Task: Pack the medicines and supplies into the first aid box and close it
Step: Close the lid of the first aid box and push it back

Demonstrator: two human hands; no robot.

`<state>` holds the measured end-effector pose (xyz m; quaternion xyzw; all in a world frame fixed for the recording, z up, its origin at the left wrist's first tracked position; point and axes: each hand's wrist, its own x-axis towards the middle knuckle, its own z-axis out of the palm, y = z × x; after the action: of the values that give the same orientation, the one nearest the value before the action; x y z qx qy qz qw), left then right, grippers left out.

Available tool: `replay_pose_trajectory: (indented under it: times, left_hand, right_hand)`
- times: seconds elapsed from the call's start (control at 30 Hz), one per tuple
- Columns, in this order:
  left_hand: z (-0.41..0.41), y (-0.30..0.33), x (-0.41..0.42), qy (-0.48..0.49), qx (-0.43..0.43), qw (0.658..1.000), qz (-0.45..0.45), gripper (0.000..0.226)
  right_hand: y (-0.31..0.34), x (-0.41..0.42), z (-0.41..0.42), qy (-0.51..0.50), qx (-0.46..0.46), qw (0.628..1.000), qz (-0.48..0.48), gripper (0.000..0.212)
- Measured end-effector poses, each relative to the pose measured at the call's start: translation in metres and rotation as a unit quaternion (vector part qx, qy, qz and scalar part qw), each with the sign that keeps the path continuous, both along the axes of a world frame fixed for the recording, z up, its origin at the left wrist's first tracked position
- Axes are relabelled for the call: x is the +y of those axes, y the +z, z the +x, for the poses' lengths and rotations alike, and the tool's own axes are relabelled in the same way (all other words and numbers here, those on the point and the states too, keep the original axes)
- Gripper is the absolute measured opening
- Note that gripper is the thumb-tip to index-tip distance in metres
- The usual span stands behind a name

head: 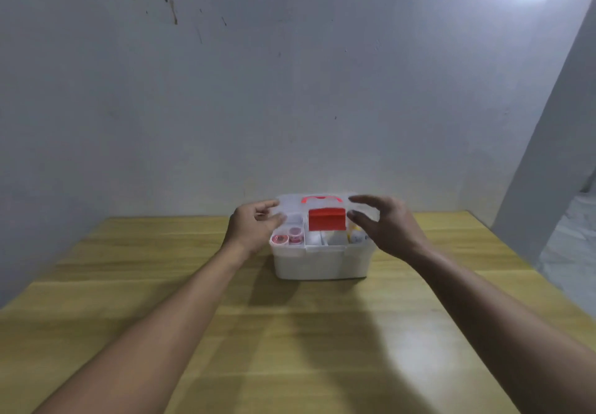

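A white first aid box (321,262) stands on the wooden table, near its far edge. Its clear lid (290,202) with a red handle (321,200) is tilted up at the back. Inside the box I see a red box (326,219), round red-and-white tape rolls (280,239) on the left, and white bottles (356,236) on the right. My left hand (254,226) hovers at the box's left side, fingers curled and apart. My right hand (383,223) hovers at the right side, fingers spread. Neither hand holds anything.
The wooden table (225,317) stretches toward me, with both forearms reaching over it. A grey stained wall (258,91) rises right behind the box. A pale wall edge (548,155) stands at the right.
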<state>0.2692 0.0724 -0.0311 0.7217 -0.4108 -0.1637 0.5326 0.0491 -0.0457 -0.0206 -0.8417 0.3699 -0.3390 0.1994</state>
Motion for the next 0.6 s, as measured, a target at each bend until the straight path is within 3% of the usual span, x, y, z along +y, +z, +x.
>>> replay_pose_trajectory:
  times: [0.23,0.4,0.53,0.6]
  left_hand:
    - [-0.010,-0.004,0.008,0.002,-0.144,0.987,0.069,0.039]
    - [-0.011,0.005,0.009,-0.005,-0.198,0.971,0.132,0.045]
    - [-0.018,0.012,0.011,0.014,-0.233,0.956,0.179,0.064]
    - [-0.025,0.015,0.011,0.019,-0.282,0.936,0.208,0.077]
  right_hand:
    - [-0.015,0.011,0.003,0.009,0.004,1.000,-0.020,0.021]
    - [-0.011,0.016,0.017,0.041,-0.029,0.998,0.039,0.027]
    - [-0.011,0.020,0.014,0.028,-0.003,0.999,0.039,0.017]
    - [-0.012,0.023,0.011,0.029,0.021,0.999,0.011,0.024]
